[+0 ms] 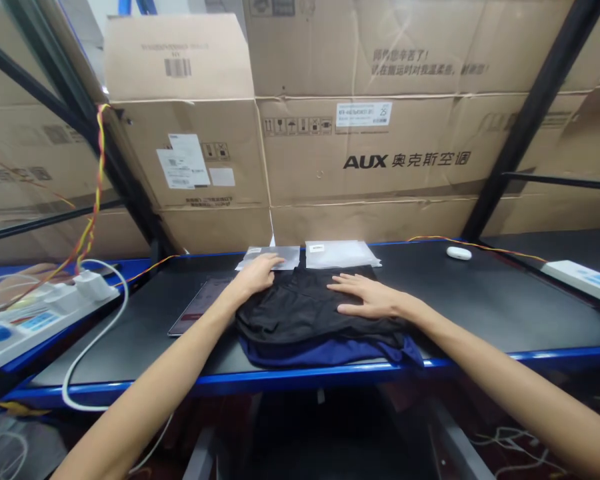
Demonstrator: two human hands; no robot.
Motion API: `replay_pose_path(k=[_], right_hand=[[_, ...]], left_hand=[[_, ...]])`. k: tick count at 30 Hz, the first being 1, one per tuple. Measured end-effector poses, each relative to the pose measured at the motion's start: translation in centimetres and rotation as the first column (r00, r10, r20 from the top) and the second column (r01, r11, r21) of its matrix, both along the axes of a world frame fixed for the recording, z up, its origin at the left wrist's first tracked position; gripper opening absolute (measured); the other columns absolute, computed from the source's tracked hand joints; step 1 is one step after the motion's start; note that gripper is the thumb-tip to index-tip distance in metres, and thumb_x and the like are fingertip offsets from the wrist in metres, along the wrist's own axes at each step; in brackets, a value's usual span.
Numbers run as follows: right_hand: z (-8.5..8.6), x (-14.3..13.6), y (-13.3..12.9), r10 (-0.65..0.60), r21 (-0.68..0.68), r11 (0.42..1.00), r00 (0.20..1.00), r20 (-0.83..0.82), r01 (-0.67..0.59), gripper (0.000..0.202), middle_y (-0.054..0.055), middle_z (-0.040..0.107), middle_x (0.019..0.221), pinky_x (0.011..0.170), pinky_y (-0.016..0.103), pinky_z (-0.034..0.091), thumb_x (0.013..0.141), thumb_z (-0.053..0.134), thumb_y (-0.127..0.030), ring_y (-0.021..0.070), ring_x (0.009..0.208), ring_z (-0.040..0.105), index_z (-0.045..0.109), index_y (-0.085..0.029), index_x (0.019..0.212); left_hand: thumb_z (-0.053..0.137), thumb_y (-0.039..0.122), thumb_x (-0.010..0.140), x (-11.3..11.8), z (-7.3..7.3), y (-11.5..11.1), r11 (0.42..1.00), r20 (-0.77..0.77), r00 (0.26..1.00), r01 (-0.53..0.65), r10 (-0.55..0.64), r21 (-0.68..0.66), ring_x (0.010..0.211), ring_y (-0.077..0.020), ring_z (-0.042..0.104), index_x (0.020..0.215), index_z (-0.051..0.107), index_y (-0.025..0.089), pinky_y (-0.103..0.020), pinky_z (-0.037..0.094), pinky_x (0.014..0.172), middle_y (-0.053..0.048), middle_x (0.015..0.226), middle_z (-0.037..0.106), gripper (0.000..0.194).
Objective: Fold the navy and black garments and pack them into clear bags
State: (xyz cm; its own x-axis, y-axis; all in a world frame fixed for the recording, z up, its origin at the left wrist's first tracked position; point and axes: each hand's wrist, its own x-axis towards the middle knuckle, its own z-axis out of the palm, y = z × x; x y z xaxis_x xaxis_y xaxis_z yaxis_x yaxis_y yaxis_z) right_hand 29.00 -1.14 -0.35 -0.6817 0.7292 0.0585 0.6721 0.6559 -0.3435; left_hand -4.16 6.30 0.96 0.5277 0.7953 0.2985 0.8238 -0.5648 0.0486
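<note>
- Your right hand (363, 295) lies palm down on the black cloth (293, 307), fingers spread wide and closed on nothing.
- Your left hand (258, 275) is at the far left part of the same cloth, its fingers stretched out loosely and the thumb apart from them; whether the fingertips press on the clear packet (293, 256) there, you cannot tell.
- The black cloth sits in front of you at the near edge of the dark tabletop (480, 300), between your forearms, lying flat with some creases.
- Under it you see a blue cloth (320, 353), showing along the near side and reaching over the table's blue front edge.
- Just beyond the black cloth lies a second clear packet (337, 255) with a small white label, to the right of the first.
- Near your left forearm a thin, flat dark item (193, 312) rests on the tabletop.
- Well to your right, you have a small white case (459, 253) and a white power strip (585, 277).
- At your far left is another power strip (45, 313), with plugs in it; cardboard (405, 190) printed "AUX" stands behind the table.
</note>
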Motion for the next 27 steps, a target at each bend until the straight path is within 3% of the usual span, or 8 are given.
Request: replay_pose_path(k=[6, 9, 13, 16, 20, 24, 27], right_hand=[[-0.1, 0.1, 0.0, -0.008, -0.016, 1.000, 0.999, -0.047, 0.007, 0.072, 0.004, 0.030, 0.160, 0.123, 0.051, 0.017, 0.089, 0.053, -0.068, 0.0293, 0.150, 0.021, 0.042, -0.031, 0.150], [0.0, 0.0, 0.0, -0.013, -0.023, 1.000, 0.999, -0.051, 0.011, 0.072, 0.003, 0.030, 0.160, 0.123, 0.052, 0.016, 0.089, 0.053, -0.068, 0.0295, 0.150, 0.021, 0.042, -0.031, 0.149], [-0.1, 0.1, 0.0, -0.005, -0.025, 1.000, 0.999, -0.051, 0.004, 0.071, 0.002, 0.030, 0.160, 0.123, 0.050, 0.015, 0.089, 0.052, -0.069, 0.0290, 0.150, 0.020, 0.042, -0.032, 0.149], [0.2, 0.2, -0.1, -0.014, -0.044, 0.999, 0.998, -0.061, 0.011, 0.071, 0.002, 0.030, 0.160, 0.123, 0.049, 0.016, 0.089, 0.051, -0.068, 0.0288, 0.150, 0.021, 0.042, -0.031, 0.150], [0.9, 0.8, -0.2, -0.056, -0.091, 0.995, 0.996, -0.075, 0.049, 0.068, 0.004, 0.036, 0.158, 0.123, 0.050, 0.018, 0.090, 0.050, -0.068, 0.0297, 0.148, 0.025, 0.047, -0.030, 0.147], [1.2, 1.5, -0.1, -0.073, -0.058, 0.996, 0.995, -0.069, 0.070, 0.063, 0.008, 0.045, 0.153, 0.123, 0.052, 0.015, 0.090, 0.053, -0.063, 0.0290, 0.148, 0.027, 0.054, -0.027, 0.142], [0.8, 1.8, 0.2, -0.071, -0.029, 0.997, 0.995, -0.077, 0.069, 0.060, 0.009, 0.048, 0.150, 0.122, 0.054, 0.016, 0.091, 0.054, -0.061, 0.0290, 0.146, 0.030, 0.057, -0.025, 0.139]], left_hand=[[0.051, 0.010, 0.074, 0.1, -0.3, 2.8, 0.981, -0.163, 0.968, -0.193, 0.192, 0.009, 0.134, -0.0348, 0.047, 0.145, 0.049, 0.021, -0.048, 0.043, 0.107, -0.012, 0.152, 0.045, 0.072], [0.051, 0.012, 0.077, 0.4, -0.5, 3.1, 0.969, -0.161, 0.955, -0.248, 0.248, 0.022, 0.134, -0.0361, 0.047, 0.143, 0.052, 0.024, -0.053, 0.038, 0.109, -0.011, 0.150, 0.048, 0.066], [0.043, 0.012, 0.085, 0.2, -0.4, 2.7, 0.970, -0.115, 0.964, -0.235, 0.240, 0.056, 0.130, -0.0338, 0.052, 0.139, 0.056, 0.022, -0.050, 0.037, 0.109, -0.012, 0.145, 0.053, 0.056], [0.040, 0.013, 0.088, 0.1, 0.4, 2.0, 0.961, -0.091, 0.958, -0.265, 0.271, 0.074, 0.128, -0.0334, 0.054, 0.143, 0.051, 0.022, -0.052, 0.039, 0.107, -0.012, 0.146, 0.053, 0.056], [0.038, 0.013, 0.091, 0.6, 2.4, 0.2, 0.946, -0.018, 0.954, -0.293, 0.298, 0.141, 0.132, -0.0335, 0.049, 0.148, 0.043, 0.022, -0.053, 0.035, 0.111, -0.011, 0.152, 0.045, 0.058], [0.042, 0.016, 0.092, 2.5, 4.3, -2.7, 0.946, 0.100, 0.977, -0.208, 0.188, 0.251, 0.141, -0.0309, 0.039, 0.150, 0.040, 0.023, -0.047, 0.027, 0.119, -0.005, 0.154, 0.043, 0.059], [0.045, 0.016, 0.091, 4.9, 4.4, -4.8, 0.958, 0.054, 0.996, -0.079, 0.067, 0.277, 0.141, -0.0287, 0.038, 0.150, 0.039, 0.023, -0.043, 0.027, 0.120, -0.004, 0.153, 0.044, 0.060]])
